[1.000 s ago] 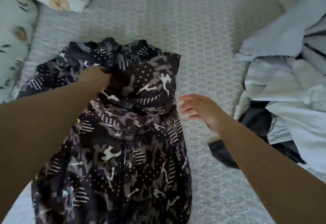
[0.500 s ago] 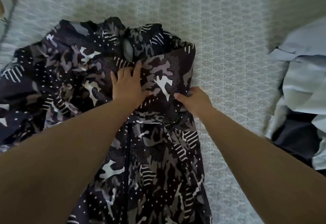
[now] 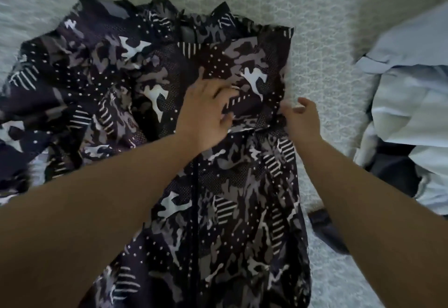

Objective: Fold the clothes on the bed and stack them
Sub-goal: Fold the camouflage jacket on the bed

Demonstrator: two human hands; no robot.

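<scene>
A dark camouflage-print jacket [image 3: 232, 210] with white marks lies spread on the pale bedspread [image 3: 315, 29], its zip running down the middle. My left hand [image 3: 206, 111] presses flat on a folded-over flap near the jacket's upper part, fingers spread to the right. My right hand [image 3: 301, 120] sits at the jacket's right edge beside that flap, fingers loosely curled; its thumb and fingertips touch the edge of the cloth. Part of the jacket bunches out to the left [image 3: 60, 94].
A heap of pale blue and white clothes [image 3: 409, 94] with a dark garment [image 3: 388, 169] under it lies at the right. A dark strip of cloth [image 3: 324, 230] pokes out beside the jacket's right edge.
The view has drawn closer over the jacket. My left hand slid right across the flap, and my right hand loosened from its pinch at the jacket's edge.
</scene>
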